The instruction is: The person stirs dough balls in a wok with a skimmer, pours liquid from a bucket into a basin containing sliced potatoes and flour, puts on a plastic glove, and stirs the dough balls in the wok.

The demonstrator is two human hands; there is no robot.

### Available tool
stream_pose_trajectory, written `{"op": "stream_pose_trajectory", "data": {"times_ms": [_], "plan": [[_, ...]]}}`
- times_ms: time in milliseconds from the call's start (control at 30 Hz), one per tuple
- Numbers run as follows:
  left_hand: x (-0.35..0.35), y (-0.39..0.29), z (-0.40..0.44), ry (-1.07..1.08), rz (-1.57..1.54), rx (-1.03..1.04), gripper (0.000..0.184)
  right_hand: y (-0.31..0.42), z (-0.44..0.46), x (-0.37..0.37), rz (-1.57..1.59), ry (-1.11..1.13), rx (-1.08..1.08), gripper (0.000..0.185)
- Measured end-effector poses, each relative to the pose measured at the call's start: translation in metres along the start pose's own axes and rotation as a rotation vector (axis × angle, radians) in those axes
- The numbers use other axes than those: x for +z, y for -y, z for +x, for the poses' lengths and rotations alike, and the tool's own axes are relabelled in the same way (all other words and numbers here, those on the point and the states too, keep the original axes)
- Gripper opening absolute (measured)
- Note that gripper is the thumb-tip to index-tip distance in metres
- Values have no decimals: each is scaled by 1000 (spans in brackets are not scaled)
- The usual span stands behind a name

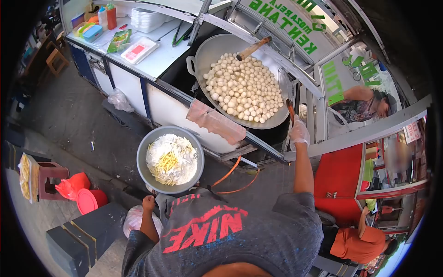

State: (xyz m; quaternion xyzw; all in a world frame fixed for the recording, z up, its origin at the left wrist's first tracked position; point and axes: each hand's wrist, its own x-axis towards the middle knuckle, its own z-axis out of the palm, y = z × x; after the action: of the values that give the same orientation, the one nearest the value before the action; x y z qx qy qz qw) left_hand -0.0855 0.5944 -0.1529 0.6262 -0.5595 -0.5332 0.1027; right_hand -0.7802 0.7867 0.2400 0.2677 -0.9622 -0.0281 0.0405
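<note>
My right hand (299,134), in a clear plastic glove, is closed round the wooden handle (290,110) of a wire skimmer. The skimmer's mesh head (284,81) rests at the right side of a large wok (203,55). Many pale round balls (244,87) fill the wok, and a second wooden handle (254,48) sticks out over its far rim. My left hand (148,203) is a bare fist low by my side, with nothing visible in it. Just beyond it stands a grey basin (142,159) holding white flour (161,145) and yellow potato sticks (167,164).
On the cart counter (164,60) are a stack of white trays (146,19), sauce bottles (111,16) and tongs (182,34). A red bucket (92,201) and dark bench (87,237) stand left. Two people (357,242) are at right, one behind the glass. An orange hose (226,174) lies below the cart.
</note>
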Motion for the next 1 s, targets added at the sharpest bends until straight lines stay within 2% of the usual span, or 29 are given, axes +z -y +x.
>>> {"op": "stream_pose_trajectory", "data": {"times_ms": [67, 133, 233, 300, 367, 433, 500, 600, 667, 700, 733, 767, 833, 900, 933, 967, 1000], "plan": [[-4, 25, -14, -37, 21, 56, 26, 6, 11, -7, 4, 121, 46, 54], [-16, 37, -34, -7, 12, -93, 24, 27, 18, -6, 8, 250, 58, 50], [-19, 39, -68, -37, -95, -308, 22, 47, 52, 68, 177, 178, -35, 48], [-22, 38, -93, -70, -203, -441, 21, 90, 69, 85, 352, 248, 90, 49], [-21, 42, -109, -84, -202, -477, 21, 136, 89, 98, 391, 312, 126, 51], [-18, 47, -121, -96, -215, -520, 20, 177, 115, 144, 607, 136, 140, 48], [-15, 56, -127, -111, -189, -471, 21, 223, 124, 145, 1285, 310, 322, 37], [-16, 42, -126, -95, -151, -355, 25, 237, 134, 141, 1812, 657, 288, 25], [-18, 38, -112, -77, -118, -351, 27, 236, 128, 132, 1879, 645, 206, 22], [-19, 35, -106, -62, -101, -350, 28, 232, 117, 121, 1908, 635, 169, 21], [-20, 33, -97, -75, -114, -332, 27, 223, 98, 95, 1778, 640, -2, 21], [-23, 30, -85, -76, -82, -301, 26, 218, 88, 95, 1788, 620, -17, 30], [-28, 31, -54, -34, -24, -179, 25, 206, 55, 87, 1624, 419, -95, 47], [-27, 41, -18, -92, 82, -43, 25, 191, 10, 49, 1312, 349, -70, 67], [-26, 47, 1, -114, 130, 110, 25, 181, -5, 48, 1213, 334, -52, 73], [-24, 36, 8, -171, 217, 245, 26, 169, -19, 55, 1072, 211, -147, 72], [-21, 16, 10, -140, 150, 183, 26, 156, -30, 64, 927, 94, -247, 70]]}}
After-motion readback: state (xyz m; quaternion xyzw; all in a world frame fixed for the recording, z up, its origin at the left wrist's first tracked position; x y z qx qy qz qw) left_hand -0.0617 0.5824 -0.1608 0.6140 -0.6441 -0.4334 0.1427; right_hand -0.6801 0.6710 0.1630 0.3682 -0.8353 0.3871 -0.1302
